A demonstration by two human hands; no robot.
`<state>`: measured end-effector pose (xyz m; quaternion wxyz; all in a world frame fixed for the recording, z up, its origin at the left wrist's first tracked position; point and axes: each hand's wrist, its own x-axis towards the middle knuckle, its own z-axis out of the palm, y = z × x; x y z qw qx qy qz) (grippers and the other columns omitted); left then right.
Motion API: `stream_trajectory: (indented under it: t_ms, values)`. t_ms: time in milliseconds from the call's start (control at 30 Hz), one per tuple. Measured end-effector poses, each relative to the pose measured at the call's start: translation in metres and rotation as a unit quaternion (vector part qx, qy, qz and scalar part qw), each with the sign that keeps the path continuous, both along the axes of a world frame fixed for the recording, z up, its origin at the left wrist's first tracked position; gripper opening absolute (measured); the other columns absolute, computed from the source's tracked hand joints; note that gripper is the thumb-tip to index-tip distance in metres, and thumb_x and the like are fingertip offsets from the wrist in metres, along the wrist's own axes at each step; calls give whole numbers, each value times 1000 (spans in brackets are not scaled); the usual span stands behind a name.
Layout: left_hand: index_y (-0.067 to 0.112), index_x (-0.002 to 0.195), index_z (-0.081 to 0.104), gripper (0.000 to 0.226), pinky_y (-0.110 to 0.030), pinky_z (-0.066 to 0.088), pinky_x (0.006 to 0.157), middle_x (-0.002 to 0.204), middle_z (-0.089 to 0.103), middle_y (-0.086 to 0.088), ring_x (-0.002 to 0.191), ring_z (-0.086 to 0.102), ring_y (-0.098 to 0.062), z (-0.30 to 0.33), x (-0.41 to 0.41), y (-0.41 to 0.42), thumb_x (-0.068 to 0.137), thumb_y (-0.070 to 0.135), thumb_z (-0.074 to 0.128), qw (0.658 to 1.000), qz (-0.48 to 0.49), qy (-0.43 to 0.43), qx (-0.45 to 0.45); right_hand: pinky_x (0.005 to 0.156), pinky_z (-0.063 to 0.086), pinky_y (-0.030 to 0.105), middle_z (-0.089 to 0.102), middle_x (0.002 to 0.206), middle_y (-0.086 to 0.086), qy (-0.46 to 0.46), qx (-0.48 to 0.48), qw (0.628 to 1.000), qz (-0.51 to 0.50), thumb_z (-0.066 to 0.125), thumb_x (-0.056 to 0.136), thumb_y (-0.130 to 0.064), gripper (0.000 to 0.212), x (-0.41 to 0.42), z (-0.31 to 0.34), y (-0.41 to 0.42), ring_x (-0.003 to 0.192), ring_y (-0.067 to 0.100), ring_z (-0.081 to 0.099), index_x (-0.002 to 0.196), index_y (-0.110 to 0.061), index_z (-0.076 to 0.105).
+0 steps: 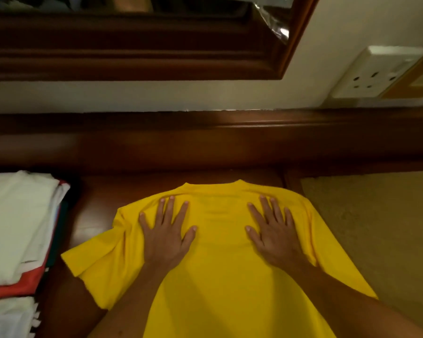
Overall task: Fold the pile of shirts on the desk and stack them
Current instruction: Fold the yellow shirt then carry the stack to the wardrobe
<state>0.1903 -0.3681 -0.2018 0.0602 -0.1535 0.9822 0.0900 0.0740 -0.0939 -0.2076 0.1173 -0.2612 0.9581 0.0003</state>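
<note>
Fingers point(171, 208) of both hands spread flat on yellow shirt point(220, 252), collar pointing away, lengthwise toward the person.

The yellow shirt's point(225, 264) hem runs off the bottom edge.

One yellow T-shirt point(230, 252) is seen spread on the surface point(156, 152). Two hands are counted on it, the left hand point(166, 230) and the right hand point(274, 230). One pile of clothes point(20, 230) is seen, one wall socket point(374, 74) and one mirror frame point(132, 57).
</note>
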Motion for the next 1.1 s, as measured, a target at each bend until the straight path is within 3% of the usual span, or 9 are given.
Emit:
stream_trajectory:
  t_ms: [233, 400, 467, 567, 700, 800, 967, 1033, 1100]
  values:
    - [30, 154, 21, 80, -69, 11, 109, 163, 13, -4, 150, 10, -26, -8, -15, -7, 87, 73, 24, 1000, 6, 10, -19, 117, 8, 53, 1, 164, -1, 19, -24, 999, 13, 12, 94, -67, 67, -15, -5, -6, 151, 24, 1, 154, -38, 13]
    - [32, 155, 12, 86, -69, 7, 109, 164, 2, -3, 151, -1, -24, -1, -20, -9, 82, 78, 14, 999, 17, -33, 3, 119, -5, 47, -13, 162, -5, -69, -39, 997, 6, 3, 83, -76, 79, -23, 11, -9, 149, 17, -14, 153, -40, 0]
    - [31, 155, 3, 84, -69, 3, 110, 163, -7, -3, 150, -9, -22, 8, -27, -4, 85, 75, 17, 997, 31, -68, 20, 119, -7, 43, -4, 164, -5, -106, -104, 989, -15, 9, 81, -74, 82, -15, 33, -9, 150, 13, -6, 154, -36, 8]
    - [24, 156, 6, 77, -69, 6, 112, 163, -4, -8, 150, -6, -24, 33, -36, 25, 95, 54, 41, 995, 55, -76, 35, 120, -5, 36, 17, 161, -4, -97, -221, 968, -67, 25, 89, -63, 72, 22, 65, 9, 149, 9, 9, 153, -31, 21]
    - [22, 155, 10, 74, -64, 7, 114, 163, -3, -9, 150, -7, -23, 65, -36, 93, 94, 40, 50, 994, 14, -51, 92, 118, 23, 46, 42, 149, 4, -59, -340, 904, -253, 47, 89, -43, 62, 80, 81, 68, 138, 21, 35, 145, -17, 41]
    - [24, 153, 14, 68, -60, 6, 116, 163, -2, -6, 150, -8, -21, 75, -27, 149, 95, 36, 48, 992, -47, -57, 107, 108, 35, 44, 48, 144, 9, -43, -312, 896, -313, 61, 88, -31, 58, 101, 81, 119, 134, 29, 42, 141, -13, 47]
    - [27, 153, 14, 64, -54, 7, 118, 164, -3, -3, 150, -5, -19, 68, -6, 218, 98, 35, 44, 975, -129, -124, 131, 109, 33, 45, 38, 152, 1, -115, -197, 942, -247, 64, 91, -35, 55, 84, 81, 163, 139, 24, 32, 142, -27, 47]
    - [30, 154, 12, 66, -55, 9, 117, 163, -3, -4, 150, -2, -20, 63, -3, 232, 98, 35, 45, 969, -135, -152, 140, 104, 34, 46, 50, 142, -1, -89, -130, 967, -202, 59, 93, -38, 38, 69, 77, 169, 131, 24, 41, 129, -30, 59]
    - [33, 154, 11, 69, -58, 11, 116, 163, -1, -5, 150, -2, -21, 59, -2, 241, 96, 35, 48, 968, -127, -177, 124, 96, 37, 44, 66, 120, -4, -87, -169, 958, -216, 57, 92, -38, 25, 57, 74, 172, 114, 21, 55, 111, -29, 70]
